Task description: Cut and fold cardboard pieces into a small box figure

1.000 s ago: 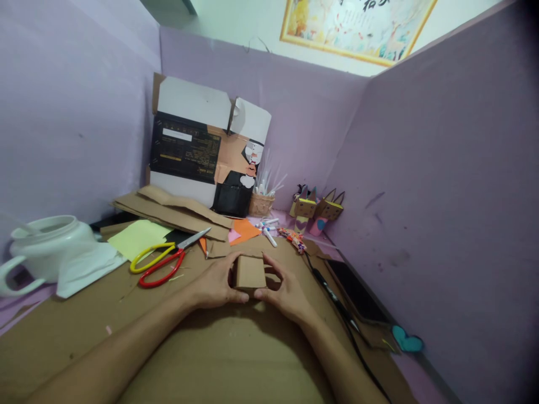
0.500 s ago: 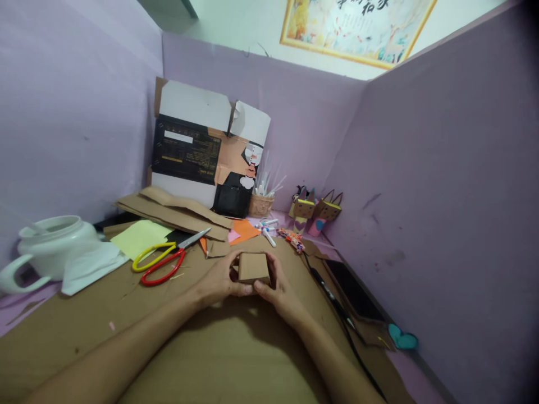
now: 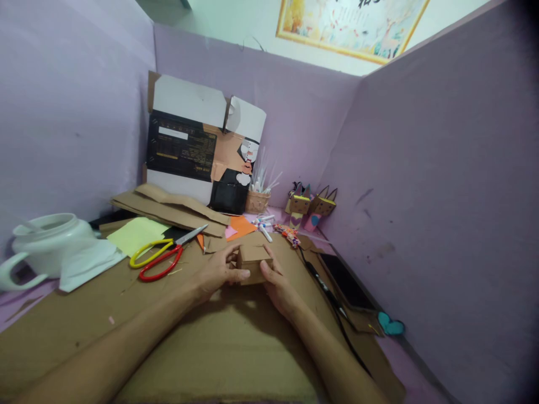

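A small brown cardboard box (image 3: 254, 255) is held between my two hands, above the cardboard sheet (image 3: 219, 353) that covers the table. My left hand (image 3: 221, 270) grips its left side, the thumb lying along the front face. On the other side my right hand (image 3: 277, 280) presses its thumb near the front right corner, fingers behind. The box's underside is hidden. Left of my hands lie scissors (image 3: 162, 259) with one yellow and one red handle, blades apart.
A white teapot (image 3: 53, 241) and a white paper bag (image 3: 90, 264) stand at left. Behind are cardboard strips (image 3: 168, 209), yellow paper (image 3: 137, 235), white markers (image 3: 264, 227) and cardboard cat figures (image 3: 300, 205). A black pen-shaped tool with a cord (image 3: 326, 289) and a phone (image 3: 347, 280) lie right.
The box has been tilted so that more of its front face shows. My right thumb has moved up from the lower edge onto that face. The camera view has shifted slightly.
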Demonstrator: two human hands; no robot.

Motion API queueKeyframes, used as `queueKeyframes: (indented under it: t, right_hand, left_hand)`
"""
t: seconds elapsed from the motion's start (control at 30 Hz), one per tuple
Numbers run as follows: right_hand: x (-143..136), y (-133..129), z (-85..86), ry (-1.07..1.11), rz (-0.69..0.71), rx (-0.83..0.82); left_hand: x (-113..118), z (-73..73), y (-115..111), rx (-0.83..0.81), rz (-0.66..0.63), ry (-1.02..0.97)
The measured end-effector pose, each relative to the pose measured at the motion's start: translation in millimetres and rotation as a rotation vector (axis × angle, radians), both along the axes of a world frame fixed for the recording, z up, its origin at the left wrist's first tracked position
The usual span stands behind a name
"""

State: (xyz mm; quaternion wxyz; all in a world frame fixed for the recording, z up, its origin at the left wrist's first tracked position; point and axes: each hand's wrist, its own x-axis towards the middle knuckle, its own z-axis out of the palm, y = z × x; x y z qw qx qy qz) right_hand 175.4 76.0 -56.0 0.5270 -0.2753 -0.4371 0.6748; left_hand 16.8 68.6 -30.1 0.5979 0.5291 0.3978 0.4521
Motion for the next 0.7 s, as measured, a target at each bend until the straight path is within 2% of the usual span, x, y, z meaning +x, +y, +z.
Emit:
queueKeyframes:
  t: [0.1, 0.2, 0.37, 0.57, 0.7]
  right_hand:
    - [0.0, -1.8, 3.1, -0.025, -0.026, 0.002]
    - [0.2, -3.1, 5.2, -0.052, -0.046, -0.013]
    - [-0.8, -4.2, 5.0, 0.000, -0.052, -0.019]
    - [-0.4, -4.0, 1.1, 0.011, -0.048, 0.006]
    - [0.5, -1.4, -3.5, -0.055, -0.061, 0.077]
  left_hand:
    - [2.0, 1.0, -1.0, -0.009, 0.026, 0.011]
    - [2.8, 1.7, -2.0, 0.050, 0.014, 0.005]
    - [2.3, 3.4, -2.9, 0.088, -0.009, 0.052]
    - [3.2, -1.4, -1.7, 0.092, -0.022, -0.038]
    - [4.3, -3.6, -1.6, 0.103, -0.025, -0.088]
